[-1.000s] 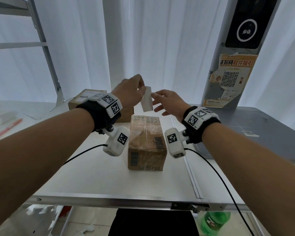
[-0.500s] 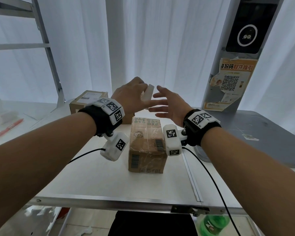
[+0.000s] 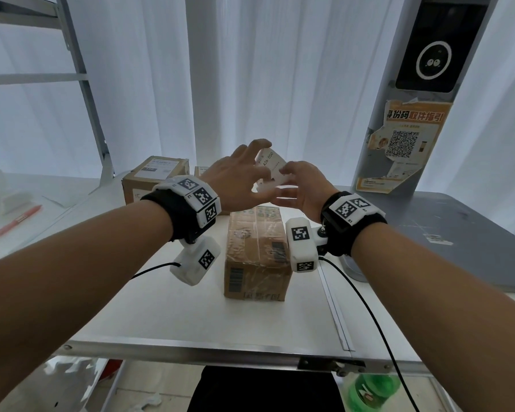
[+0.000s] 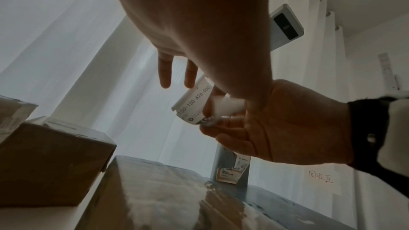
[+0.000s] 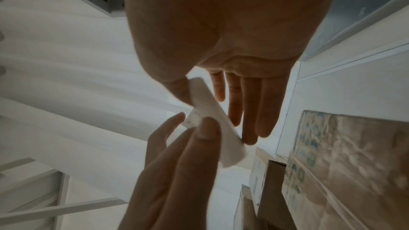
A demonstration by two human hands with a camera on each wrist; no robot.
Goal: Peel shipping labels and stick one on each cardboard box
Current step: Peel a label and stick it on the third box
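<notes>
A white shipping label (image 3: 272,166) with printed code is held in the air between both hands, above the far end of a taped cardboard box (image 3: 257,251) standing mid-table. My left hand (image 3: 250,162) pinches the label from the left, its other fingers spread. My right hand (image 3: 292,176) pinches the label's right edge. In the left wrist view the label (image 4: 194,104) curls, and a white flap bends off it at the right hand (image 4: 276,125). In the right wrist view the label (image 5: 212,116) lies between my right thumb and the left hand's fingers (image 5: 199,146).
A second cardboard box (image 3: 155,176) with a label on top stands at the back left, a smaller one (image 3: 201,171) behind my left hand. A red pen (image 3: 17,220) lies far left. A grey pillar with a poster (image 3: 411,144) and a grey tabletop (image 3: 458,233) are on the right.
The label has turned from hanging edge-on to showing its printed face. My right hand, open beside it before, now pinches its right edge. Both hands sit slightly closer together.
</notes>
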